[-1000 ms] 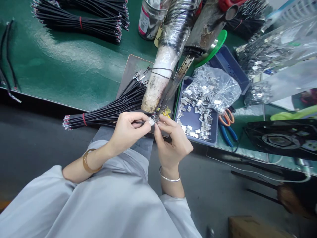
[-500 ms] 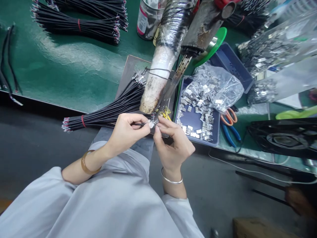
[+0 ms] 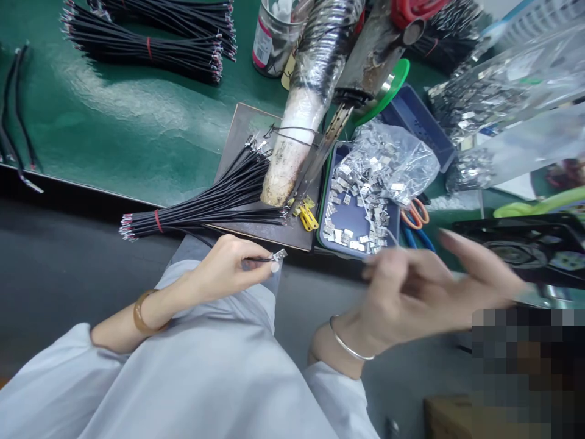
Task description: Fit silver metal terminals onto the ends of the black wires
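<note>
My left hand [image 3: 237, 265] pinches a black cable [image 3: 256, 259] between thumb and fingertips. A silver USB connector [image 3: 280, 254] sits at the cable's end, just past my fingertips. To the right, my right hand [image 3: 420, 286] is raised in front of the table edge, smeared by motion. A thin pale strand [image 3: 393, 238] shows by its fingers; whether they hold it I cannot tell. Beyond my left hand, a bundle of black cables [image 3: 205, 204] with a red tie lies partly on a brown board [image 3: 235, 137], beside a yellow clip-like piece [image 3: 308, 217].
A soldering iron [image 3: 336, 125] and a wrapped hose [image 3: 292, 134] reach down over the board. A blue tray [image 3: 354, 213] holds loose connectors under a plastic bag [image 3: 406, 161]. Orange-and-blue handled pliers [image 3: 415, 219] and a black fan [image 3: 516, 244] are farther right. More cable bundles [image 3: 146, 46] lie back left.
My right hand has left the connector and swung right, away from my left hand. My left hand has drawn the cable and connector slightly down, toward my body.
</note>
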Tool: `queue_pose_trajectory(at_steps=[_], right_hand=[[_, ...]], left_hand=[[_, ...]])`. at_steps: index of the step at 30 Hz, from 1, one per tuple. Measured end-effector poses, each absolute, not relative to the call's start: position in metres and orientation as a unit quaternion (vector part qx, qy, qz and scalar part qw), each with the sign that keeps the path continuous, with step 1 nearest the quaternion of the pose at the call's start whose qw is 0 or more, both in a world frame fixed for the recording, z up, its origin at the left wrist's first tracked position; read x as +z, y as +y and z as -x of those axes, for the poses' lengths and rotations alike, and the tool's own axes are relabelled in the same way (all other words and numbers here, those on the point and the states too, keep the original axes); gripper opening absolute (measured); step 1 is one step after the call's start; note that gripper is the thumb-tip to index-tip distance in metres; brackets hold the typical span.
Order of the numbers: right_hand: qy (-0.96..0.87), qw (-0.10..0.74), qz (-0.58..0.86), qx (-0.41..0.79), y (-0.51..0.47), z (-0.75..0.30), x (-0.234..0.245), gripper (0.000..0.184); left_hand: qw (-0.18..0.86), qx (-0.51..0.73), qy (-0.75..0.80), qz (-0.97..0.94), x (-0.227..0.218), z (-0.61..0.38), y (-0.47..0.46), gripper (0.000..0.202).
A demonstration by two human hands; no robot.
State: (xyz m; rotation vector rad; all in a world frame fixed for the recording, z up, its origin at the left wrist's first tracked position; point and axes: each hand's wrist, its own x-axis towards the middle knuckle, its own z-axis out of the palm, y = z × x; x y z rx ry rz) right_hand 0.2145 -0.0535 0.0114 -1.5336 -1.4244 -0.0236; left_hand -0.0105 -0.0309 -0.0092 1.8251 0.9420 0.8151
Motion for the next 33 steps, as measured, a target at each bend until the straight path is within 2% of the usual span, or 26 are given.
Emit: queue_pose_trajectory(at_steps=[2,5,8,10,12,18,24,28,30,33], right_hand=[[-0.608,0.420,0.674,0.007,-0.047,-0.222,0.020,0.012],[-0.623,0.335,0.706,0.016,-0.024,-0.240,0.018,0.017],[-0.606,0.323,0.727,-0.027,0.004,-0.256,0.004,0.017],[-0.610,0.308,0.730,-0.028,0.021,-0.260,-0.003,0.017],[-0.620,0.279,0.733,-0.011,0.034,-0.260,-0.006,0.017],[-0.635,0.223,0.735,0.080,0.043,-0.256,0.006,0.015],[-0.574,0.252,0.764,0.153,0.022,-0.258,0.010,0.013],[-0.574,0.277,0.765,0.091,0.010,-0.253,0.008,0.013],[-0.582,0.334,0.741,0.034,0.002,-0.243,0.007,0.015],[-0.577,0.476,0.664,0.000,-0.016,-0.217,0.006,0.016]], left_hand=[[0.426,0.359,0.387,-0.735,-0.010,0.013,-0.032,0.018],[0.371,0.411,0.391,-0.735,-0.012,0.015,-0.030,0.016],[0.249,0.446,0.406,-0.758,-0.016,0.017,-0.020,0.016],[0.139,0.424,0.429,-0.785,-0.022,0.017,-0.010,0.018],[0.075,0.380,0.450,-0.805,-0.029,0.016,0.002,0.020],[0.036,0.408,0.431,-0.804,-0.037,0.015,0.021,0.031],[0.063,0.468,0.361,-0.804,-0.028,0.014,0.009,0.020],[0.094,0.459,0.287,-0.836,-0.020,0.008,0.000,0.022],[0.103,0.456,0.276,-0.840,-0.019,0.003,-0.004,0.025],[0.144,0.463,0.307,-0.819,-0.021,-0.004,-0.009,0.024]])
